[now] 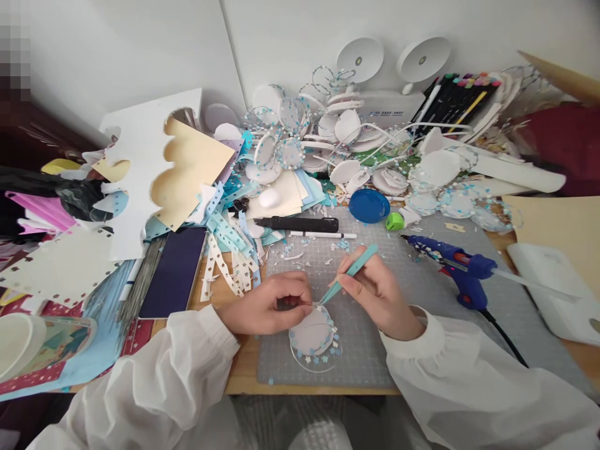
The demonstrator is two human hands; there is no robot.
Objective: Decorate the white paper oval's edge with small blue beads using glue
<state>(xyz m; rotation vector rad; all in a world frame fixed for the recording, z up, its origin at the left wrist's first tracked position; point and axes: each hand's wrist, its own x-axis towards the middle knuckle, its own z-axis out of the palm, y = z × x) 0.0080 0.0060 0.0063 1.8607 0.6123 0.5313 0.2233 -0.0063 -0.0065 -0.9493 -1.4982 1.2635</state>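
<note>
A white foam disc [312, 331] hangs low over the grey cutting mat [365, 362]; small blue and white stars line its edge and a thin wire loops around it. My left hand [276, 302] pinches the disc's upper edge between thumb and fingertips. Turquoise tweezers [350, 273] sit in my right hand [375, 290], gripped between thumb and fingers. Their tips point down at the disc's top rim, close to my left fingertips. Whether the tips hold a star is too small to tell.
A blue glue gun [462, 265] lies on the right, its cord trailing forward. Behind the mat are a blue lid [369, 206], a black pen [300, 224] and a heap of white discs [347, 128]. Punched paper strips [229, 250] and a dark notebook [173, 273] lie left.
</note>
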